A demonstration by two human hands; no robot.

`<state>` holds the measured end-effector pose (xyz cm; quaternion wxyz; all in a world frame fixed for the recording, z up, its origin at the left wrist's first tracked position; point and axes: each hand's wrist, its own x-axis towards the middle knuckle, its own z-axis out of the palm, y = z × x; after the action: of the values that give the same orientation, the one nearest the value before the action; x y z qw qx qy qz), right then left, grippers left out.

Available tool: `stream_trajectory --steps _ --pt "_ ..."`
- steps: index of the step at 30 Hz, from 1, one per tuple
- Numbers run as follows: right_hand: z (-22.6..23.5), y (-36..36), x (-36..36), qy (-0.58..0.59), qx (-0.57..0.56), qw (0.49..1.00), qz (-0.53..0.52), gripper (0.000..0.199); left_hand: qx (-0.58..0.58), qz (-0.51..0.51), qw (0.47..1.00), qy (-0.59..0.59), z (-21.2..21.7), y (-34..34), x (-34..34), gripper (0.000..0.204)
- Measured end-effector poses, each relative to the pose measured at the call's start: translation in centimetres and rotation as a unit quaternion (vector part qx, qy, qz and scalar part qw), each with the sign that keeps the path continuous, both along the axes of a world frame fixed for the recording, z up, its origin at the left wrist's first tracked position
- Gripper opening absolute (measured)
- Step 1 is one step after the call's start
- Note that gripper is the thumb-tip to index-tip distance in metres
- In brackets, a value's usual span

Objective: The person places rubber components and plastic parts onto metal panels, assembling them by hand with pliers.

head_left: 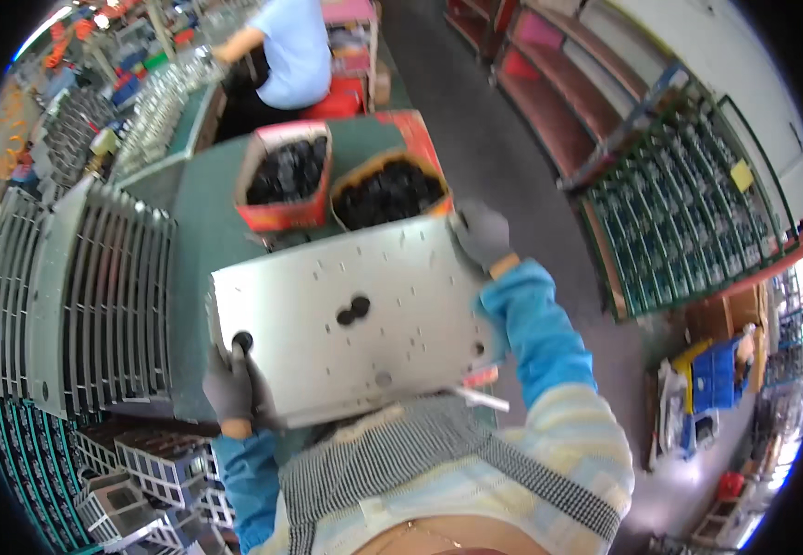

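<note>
A flat silver sheet-metal panel [410,296] lies tilted in front of me, dotted with small slots. My left hand [232,384], in a grey glove, is closed on its near left corner. At its far right corner, my gloved right hand [483,233] grips the edge. Two round black spots [353,311] touch each other near the panel's middle, and another black spot [242,342] is close to my left fingers; whether they are holes or parts, I cannot tell. Just beyond the panel's far edge are two boxes of small black parts, a red-and-white box [281,218] and a yellowish box [442,199].
A green table [202,222] lies beneath the panel. Slotted metal panels [105,296] stand in rows at the left, above white frames [156,467]. A seated person [292,55] works beyond the boxes. On the right stand a green rack [688,213] and reddish-brown shelves [558,92].
</note>
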<state>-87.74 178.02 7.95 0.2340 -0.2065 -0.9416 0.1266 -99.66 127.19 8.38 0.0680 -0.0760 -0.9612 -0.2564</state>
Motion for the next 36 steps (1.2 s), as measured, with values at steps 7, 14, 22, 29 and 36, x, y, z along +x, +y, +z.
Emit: stream_trajectory --steps 7,14,22,29,36 --pt "2.3 1.5 1.0 -0.093 -0.185 0.977 0.042 0.039 -0.012 0.012 0.999 -0.035 1.5 0.4 0.9 0.045" --pt "5.4 6.9 -2.1 -0.18 -0.242 0.929 0.214 0.035 -0.01 0.01 1.0 -0.017 0.9 0.7 0.2 0.041" --pt "4.7 9.5 -5.4 -0.306 -0.549 0.746 0.22 0.033 -0.021 0.004 1.0 0.009 -1.0 -0.7 0.2 0.046" --pt "5.7 4.9 -6.6 -0.387 0.054 0.896 0.212 0.032 -0.027 0.017 0.999 -0.028 -1.3 -0.9 0.5 0.048" --pt "5.5 -14.5 -2.5 -0.128 -0.072 0.911 0.384 0.031 -0.004 0.017 0.999 -0.031 -1.3 0.0 -0.9 0.052"
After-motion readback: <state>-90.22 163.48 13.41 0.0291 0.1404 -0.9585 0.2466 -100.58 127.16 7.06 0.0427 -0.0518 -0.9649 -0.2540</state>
